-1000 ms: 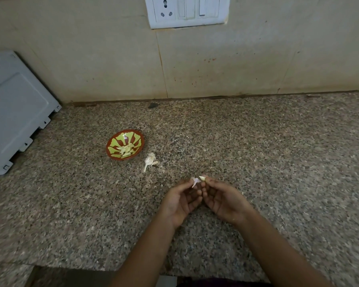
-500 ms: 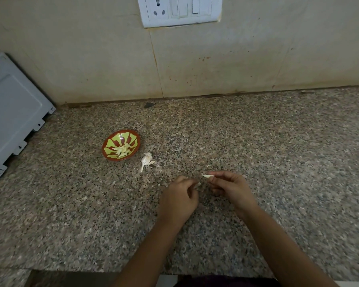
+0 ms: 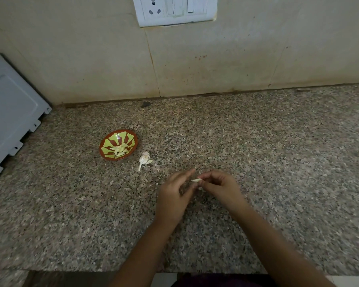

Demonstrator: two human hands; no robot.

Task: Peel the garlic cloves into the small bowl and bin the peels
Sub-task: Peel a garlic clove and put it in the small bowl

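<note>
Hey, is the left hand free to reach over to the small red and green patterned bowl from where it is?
Probably yes. The left hand holds nothing obvious, and only bare granite counter and a garlic scrap lie between it and the red and green patterned bowl.

Item count, granite counter, head view.

Two hands are showing: left hand [image 3: 172, 200] and right hand [image 3: 220, 186], with one garlic clove [image 3: 196, 180] sitting pinched in the right fingertips. One small bowl [image 3: 131, 148] is standing on the one counter [image 3: 257, 152], holding several peeled cloves [image 3: 119, 149]; they are overlapping, so the exact number is not resolving. One garlic remnant [image 3: 143, 160] is lying just beside the bowl. One switch plate [image 3: 174, 9] is showing on the wall, and one grey panel [image 3: 10, 110] at far left.
</note>
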